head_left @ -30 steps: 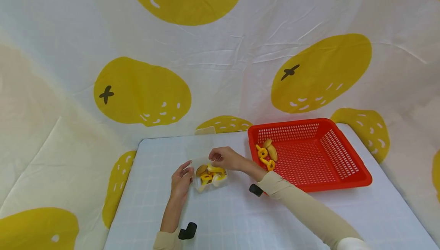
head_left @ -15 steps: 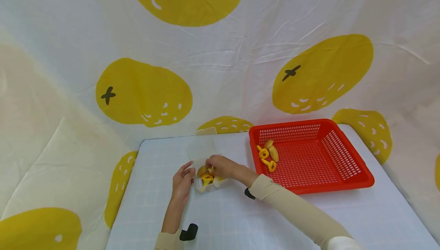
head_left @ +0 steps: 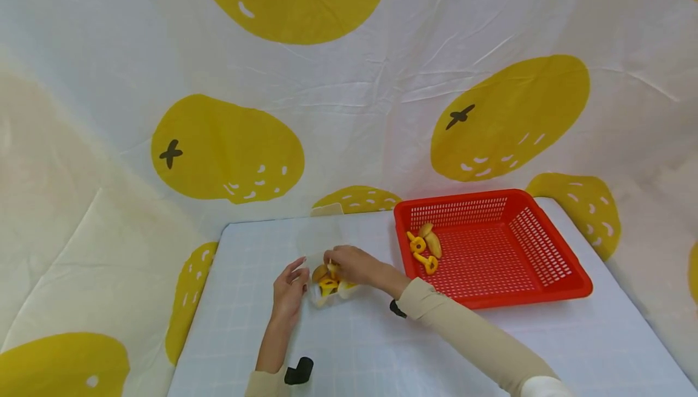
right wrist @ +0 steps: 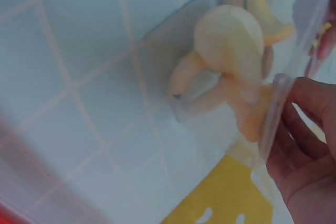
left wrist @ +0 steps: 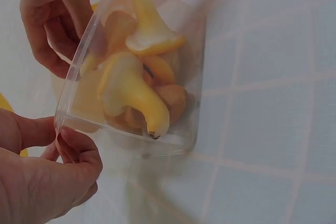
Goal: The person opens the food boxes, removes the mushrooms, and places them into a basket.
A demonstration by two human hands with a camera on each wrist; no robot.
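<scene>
A clear plastic box (left wrist: 181,142), open at the top, holds yellow and brown mushrooms (left wrist: 131,95) that look artificial. At its left side, my left hand (head_left: 291,291) pinches the corner of the rim between thumb and fingers. My right hand (head_left: 353,265) reaches over the box from the right, its bent fingers low over the mushrooms and partly hiding them. In the right wrist view, the right hand (right wrist: 304,145) has its thumb at the rim, close to an orange-yellow mushroom (right wrist: 252,119). Whether those fingers grip a mushroom, I cannot tell.
A red perforated basket (head_left: 493,301) stands to the right, with several yellow and brown mushrooms (head_left: 433,243) in its left end. Behind the box lies a clear lid-like sheet (head_left: 319,233). A cloth with yellow fruit prints (head_left: 229,148) hangs behind the pale checked table (head_left: 349,354).
My right hand has moved down and slightly left, closer over the mushrooms in the box, and then stays nearly still. My left hand keeps its place at the rim.
</scene>
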